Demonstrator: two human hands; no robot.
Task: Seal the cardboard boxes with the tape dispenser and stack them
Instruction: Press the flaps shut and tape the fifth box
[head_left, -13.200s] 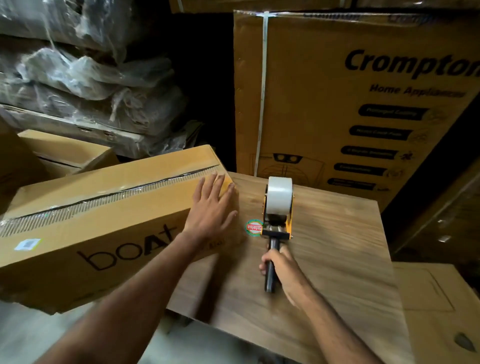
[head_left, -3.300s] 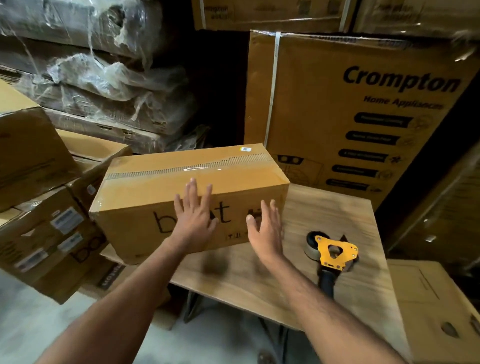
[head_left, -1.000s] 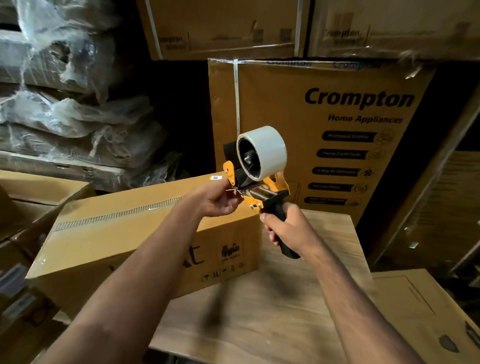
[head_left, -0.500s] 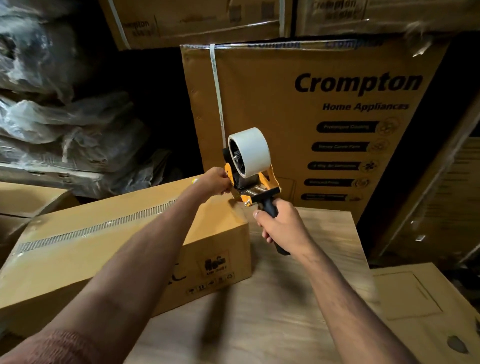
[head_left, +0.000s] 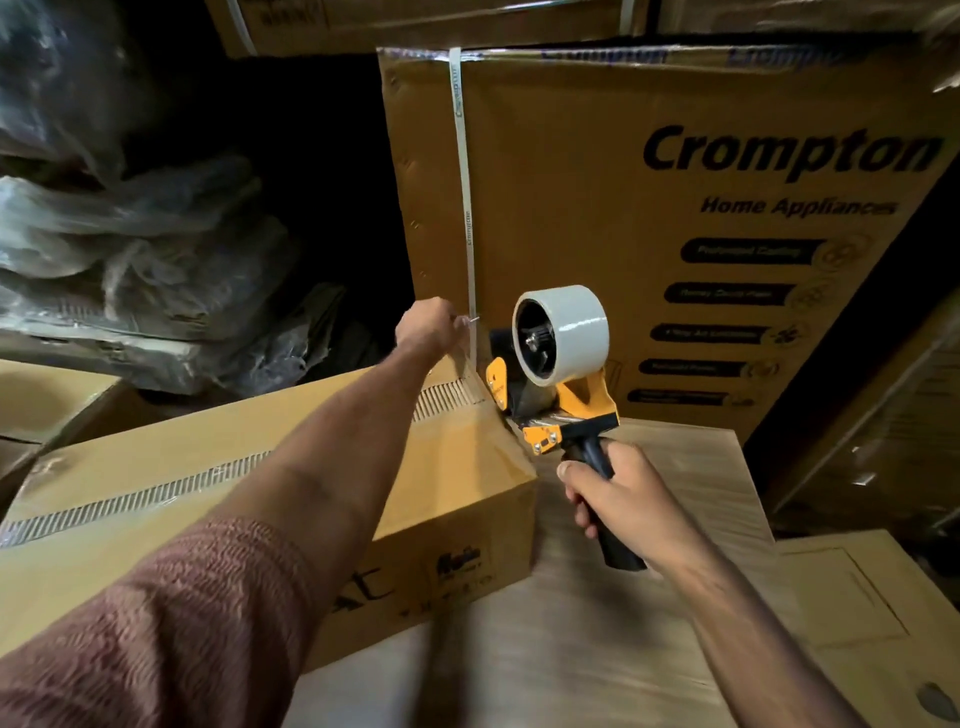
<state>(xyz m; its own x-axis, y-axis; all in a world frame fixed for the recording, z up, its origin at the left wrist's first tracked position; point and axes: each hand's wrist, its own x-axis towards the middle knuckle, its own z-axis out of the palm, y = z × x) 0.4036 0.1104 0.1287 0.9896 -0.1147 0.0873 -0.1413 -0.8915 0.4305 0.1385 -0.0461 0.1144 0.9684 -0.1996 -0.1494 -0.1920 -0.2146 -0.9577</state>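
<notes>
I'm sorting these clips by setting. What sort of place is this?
Probably a warehouse or stockroom. Large printed appliance cartons are stacked at the back, plastic-wrapped bundles are piled to the left, and a cardboard box lies on a wooden table beside a tape dispenser.

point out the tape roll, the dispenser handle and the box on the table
tape roll (head_left: 576, 332), head view, its outer white band
dispenser handle (head_left: 613, 540), head view, lower black grip
box (head_left: 457, 457), head view, top face
</notes>
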